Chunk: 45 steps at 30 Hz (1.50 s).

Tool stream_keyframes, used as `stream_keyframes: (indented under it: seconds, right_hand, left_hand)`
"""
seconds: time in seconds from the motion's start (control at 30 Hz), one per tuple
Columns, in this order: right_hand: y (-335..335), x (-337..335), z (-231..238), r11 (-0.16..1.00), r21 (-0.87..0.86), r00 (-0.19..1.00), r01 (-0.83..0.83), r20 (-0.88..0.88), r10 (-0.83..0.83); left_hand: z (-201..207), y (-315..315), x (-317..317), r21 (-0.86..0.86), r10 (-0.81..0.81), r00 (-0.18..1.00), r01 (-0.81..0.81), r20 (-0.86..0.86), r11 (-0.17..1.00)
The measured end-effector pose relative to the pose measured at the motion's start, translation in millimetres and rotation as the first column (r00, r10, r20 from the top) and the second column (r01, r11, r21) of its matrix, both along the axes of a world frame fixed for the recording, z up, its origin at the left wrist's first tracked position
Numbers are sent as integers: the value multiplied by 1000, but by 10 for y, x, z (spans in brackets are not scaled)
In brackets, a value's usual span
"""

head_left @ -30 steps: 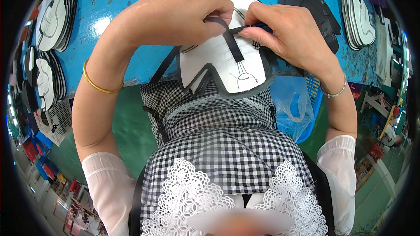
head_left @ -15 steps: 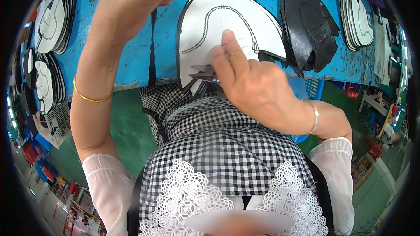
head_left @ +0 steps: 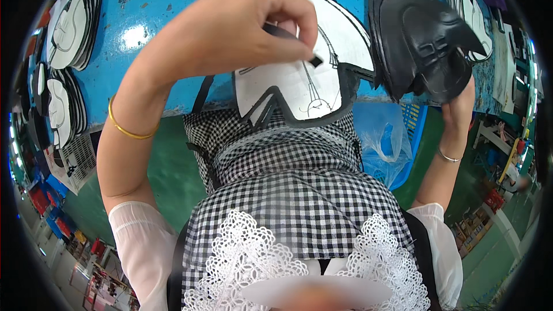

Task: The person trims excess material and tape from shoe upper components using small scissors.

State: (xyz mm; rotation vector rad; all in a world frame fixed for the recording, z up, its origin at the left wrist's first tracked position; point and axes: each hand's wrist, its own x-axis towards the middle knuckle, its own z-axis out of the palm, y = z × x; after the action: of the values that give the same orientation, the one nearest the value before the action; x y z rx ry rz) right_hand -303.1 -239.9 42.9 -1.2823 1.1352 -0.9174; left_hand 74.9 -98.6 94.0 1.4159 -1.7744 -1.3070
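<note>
A white curved panel (head_left: 311, 95) with black edging and a stitched curve lies at the table's front edge, its lower part overhanging my checked apron. Above it, my left hand (head_left: 247, 26) is closed, thumb against fingers, on a narrow black strip (head_left: 315, 61); most of the strip is hidden in the hand. At the right, my right hand (head_left: 461, 101) grips the lower edge of a shiny black molded panel (head_left: 440, 43), its fingers partly hidden underneath. That panel is tilted up over a stack of black panels (head_left: 383, 29).
Stacks of white-faced panels stand at the far left (head_left: 72, 29), lower left (head_left: 59, 109) and right (head_left: 478, 29) of the blue table (head_left: 167, 0). A blue basket (head_left: 417, 132) with a clear plastic bag (head_left: 377, 138) is below the front edge.
My right hand, with a pointed metal blade at it earlier, has moved from the white panel to the black stack and lifted a panel. My left hand has come down and right; the blade no longer shows.
</note>
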Motion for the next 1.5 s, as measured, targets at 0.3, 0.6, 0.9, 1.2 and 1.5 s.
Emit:
stream_keyframes:
  seconds: [0.3,0.6,0.9,1.2,1.5]
  right_hand:
    - [212,169,167,979,-165,980,-121,-179,90]
    - [479,1289,151,166,-478,489,-863,-704,515]
    - [337,1355,191,56,-364,316,-930,-710,630]
    - [425,1544,222,121,-431,447,-894,-837,316]
    - [372,1590,239,227,-347,411,-910,-829,379]
  left_hand:
    - [-226,1,-147,-48,-79,971,92,227,995]
    - [-295,31,-139,-383,71,906,105,418,918]
    - [-271,-51,8,-218,-27,927,116,375,969]
    - [-294,-67,64,-260,-27,927,132,373,957]
    - [-263,-46,120,-233,-113,912,218,395,948]
